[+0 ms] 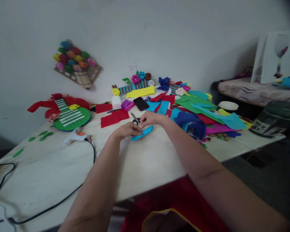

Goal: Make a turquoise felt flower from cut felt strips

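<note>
Over the middle of the table, my left hand (pixel 130 130) is closed on a folded strip of blue crepe paper (pixel 145 133). My right hand (pixel 148 118) is just above the strip, its fingers pinched together near the paper's upper edge. Whether anything small sits in that pinch cannot be made out. Right behind my hands lies a pair of scissors (pixel 136 119) with black handles, partly covered by my right hand. Red paper pieces (pixel 114 118) lie beyond my left hand, and a dark phone (pixel 141 103) rests farther back.
A white glue gun (pixel 76 136) with a black cord (pixel 94 151) lies on the left, near a green decorated paper piece (pixel 72 118). Coloured paper sheets (pixel 195 106) pile up on the right, beside a large jar (pixel 275 119). Paper flowers (pixel 141 76) stand against the wall.
</note>
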`<state>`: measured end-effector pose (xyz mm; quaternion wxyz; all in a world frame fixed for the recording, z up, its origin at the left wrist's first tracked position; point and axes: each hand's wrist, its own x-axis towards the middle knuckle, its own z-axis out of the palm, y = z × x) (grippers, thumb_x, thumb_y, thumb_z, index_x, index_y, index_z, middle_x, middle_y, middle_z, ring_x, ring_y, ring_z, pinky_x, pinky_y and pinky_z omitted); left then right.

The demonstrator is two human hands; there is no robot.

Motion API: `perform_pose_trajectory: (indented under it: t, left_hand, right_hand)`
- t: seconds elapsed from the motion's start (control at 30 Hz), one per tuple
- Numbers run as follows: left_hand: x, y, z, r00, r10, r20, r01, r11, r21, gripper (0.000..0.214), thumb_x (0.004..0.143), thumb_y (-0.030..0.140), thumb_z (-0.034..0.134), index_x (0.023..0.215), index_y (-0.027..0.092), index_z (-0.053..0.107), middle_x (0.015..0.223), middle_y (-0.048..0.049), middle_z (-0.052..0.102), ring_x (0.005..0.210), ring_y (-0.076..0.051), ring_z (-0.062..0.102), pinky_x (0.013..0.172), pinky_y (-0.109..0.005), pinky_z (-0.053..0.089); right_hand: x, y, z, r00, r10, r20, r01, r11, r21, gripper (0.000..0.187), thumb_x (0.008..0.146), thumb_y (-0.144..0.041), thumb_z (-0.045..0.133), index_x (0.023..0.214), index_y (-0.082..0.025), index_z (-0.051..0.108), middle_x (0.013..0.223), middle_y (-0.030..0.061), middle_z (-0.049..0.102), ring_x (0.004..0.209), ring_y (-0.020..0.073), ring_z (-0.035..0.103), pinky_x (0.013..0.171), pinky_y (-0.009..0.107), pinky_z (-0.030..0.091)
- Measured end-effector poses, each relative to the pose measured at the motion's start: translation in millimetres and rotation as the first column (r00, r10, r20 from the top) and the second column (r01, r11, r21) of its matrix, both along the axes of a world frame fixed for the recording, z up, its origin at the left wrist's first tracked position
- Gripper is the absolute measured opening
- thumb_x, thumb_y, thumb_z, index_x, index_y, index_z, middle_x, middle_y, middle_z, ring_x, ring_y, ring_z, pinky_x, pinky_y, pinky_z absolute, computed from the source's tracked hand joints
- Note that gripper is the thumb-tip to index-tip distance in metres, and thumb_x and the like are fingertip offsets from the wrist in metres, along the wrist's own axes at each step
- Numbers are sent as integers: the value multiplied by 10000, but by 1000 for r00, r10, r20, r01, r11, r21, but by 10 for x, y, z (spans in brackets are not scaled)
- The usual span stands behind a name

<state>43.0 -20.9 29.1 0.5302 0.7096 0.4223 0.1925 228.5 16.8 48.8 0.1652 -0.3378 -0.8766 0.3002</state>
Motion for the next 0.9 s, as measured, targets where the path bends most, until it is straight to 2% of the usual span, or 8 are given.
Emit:
perform_pose_trajectory:
  t: [0.1,0.2,0.3,0.4,0.53,0.73,0.9]
  left_hand:
    - [6,-15,-2,996,-55,66,58,997,-45,255,565,261,737,784,133,715,755,-77,700,682,-173,635,631,-257,482]
    - [16,-38,4,985,-52,165,70,992,-103,253,561,253,754,768,117,704,725,-94,695,640,-181,641,598,-264,487]
    - [16,-56,12,955,-2,296,44,990,-135,270,551,259,768,746,91,686,681,-113,685,578,-177,632,531,-247,477]
    - [4,-53,7,896,67,440,-7,991,-136,282,550,269,770,735,78,676,646,-109,675,532,-155,614,481,-213,456]
    - [-7,-7,-27,781,216,586,-132,974,-184,265,528,223,774,731,89,668,680,-99,684,537,-143,619,476,-191,463]
    - [20,78,-67,660,329,676,-296,940,-168,186,604,181,710,754,82,664,735,-112,692,615,-154,643,543,-199,492]
    - [56,87,-51,587,421,691,-417,889,-187,178,586,178,719,722,85,652,685,-95,683,621,-168,644,559,-227,497]
  right_hand:
    - [40,-13,-8,995,37,-89,-49,989,-141,175,568,-290,693,621,-128,655,530,-30,555,532,75,435,530,215,320]
    - [54,-35,-25,981,18,-194,-69,962,-263,208,548,-311,707,623,-126,647,504,-38,528,505,65,410,510,215,305]
    - [37,-30,-88,932,-81,-353,-66,920,-386,171,551,-269,684,616,-121,625,516,-27,538,498,69,424,503,221,310]
    - [6,-1,-171,835,-201,-513,-69,886,-459,118,533,-208,648,557,-129,563,480,-45,488,451,53,370,467,216,265]
    - [-41,24,-220,728,-236,-644,-161,854,-495,158,535,-207,662,568,-140,523,455,-76,401,409,26,276,441,208,187]
    - [-167,7,-211,585,-375,-719,-90,852,-517,197,581,-254,660,698,-137,553,457,-78,378,386,20,240,419,208,122]
    - [-236,8,-250,583,-392,-712,-68,849,-524,170,560,-221,638,671,-124,553,470,-45,471,381,18,268,415,205,140]
